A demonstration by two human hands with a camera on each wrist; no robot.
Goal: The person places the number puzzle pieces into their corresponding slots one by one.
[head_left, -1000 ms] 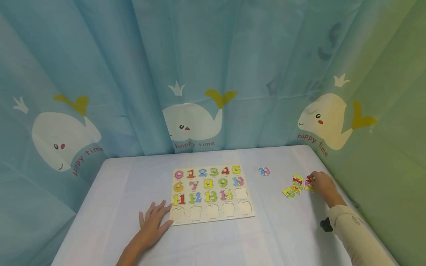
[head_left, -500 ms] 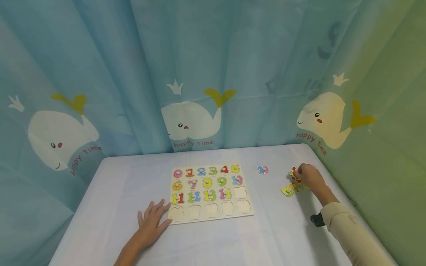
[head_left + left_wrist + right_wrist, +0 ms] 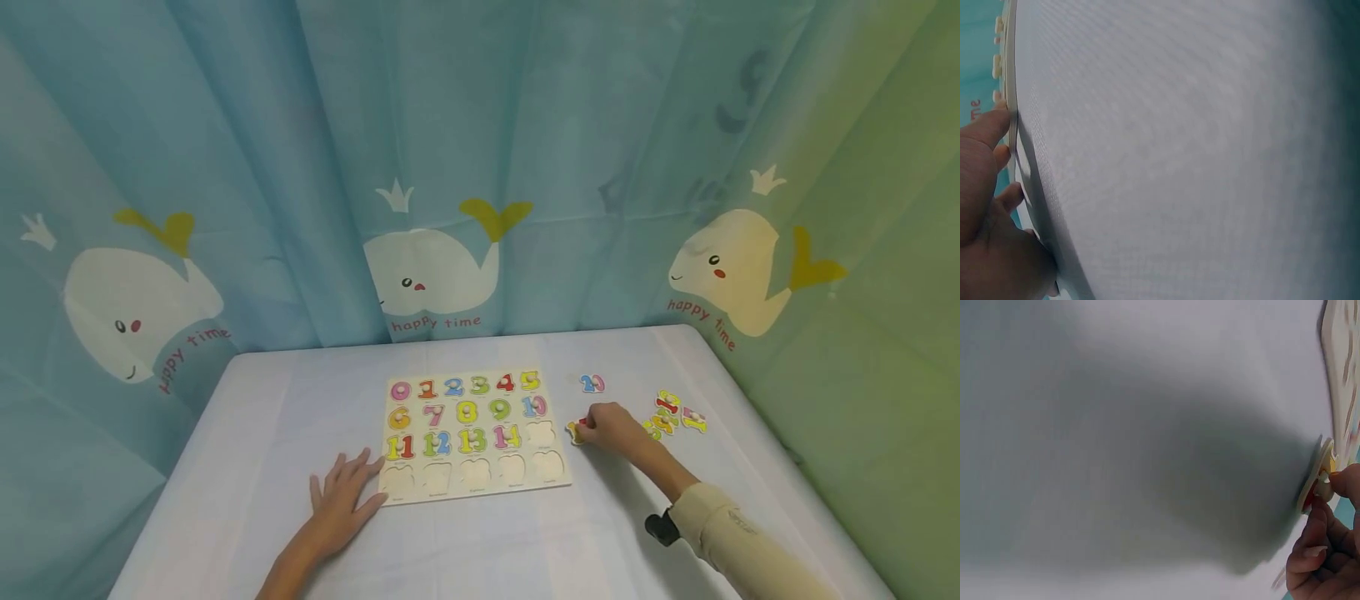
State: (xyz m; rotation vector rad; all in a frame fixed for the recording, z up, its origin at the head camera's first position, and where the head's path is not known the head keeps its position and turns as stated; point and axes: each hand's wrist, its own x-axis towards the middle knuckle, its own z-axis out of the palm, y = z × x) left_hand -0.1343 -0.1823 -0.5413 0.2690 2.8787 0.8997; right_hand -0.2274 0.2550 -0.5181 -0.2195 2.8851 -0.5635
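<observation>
A wooden number puzzle board [image 3: 525,493] lies on the white-covered table, with knobbed numbers 0 to 14 in their recesses and several bare recesses in the lower right and bottom row. My left hand [image 3: 341,508] lies with fingers spread at the board's left edge; in the left wrist view, a digit of that hand [image 3: 991,237] touches the board's side. Just right of the board, my right hand [image 3: 618,433] pinches a yellow-and-red number puzzle piece [image 3: 574,431]. The right wrist view shows finger and thumb on the piece's knob [image 3: 1324,487]; its digits are unreadable.
A blue-and-pink 20 piece [image 3: 592,383] lies beyond my right hand. Several more pieces cluster to the right, among them a pink-and-yellow piece [image 3: 694,418] and a red-and-yellow piece [image 3: 667,402]. A whale-print curtain [image 3: 585,275] hangs behind the table.
My right hand has moved left from the loose pieces at the right to beside the board, carrying the yellow-and-red puzzle piece. My left hand has stayed at the board's edge.
</observation>
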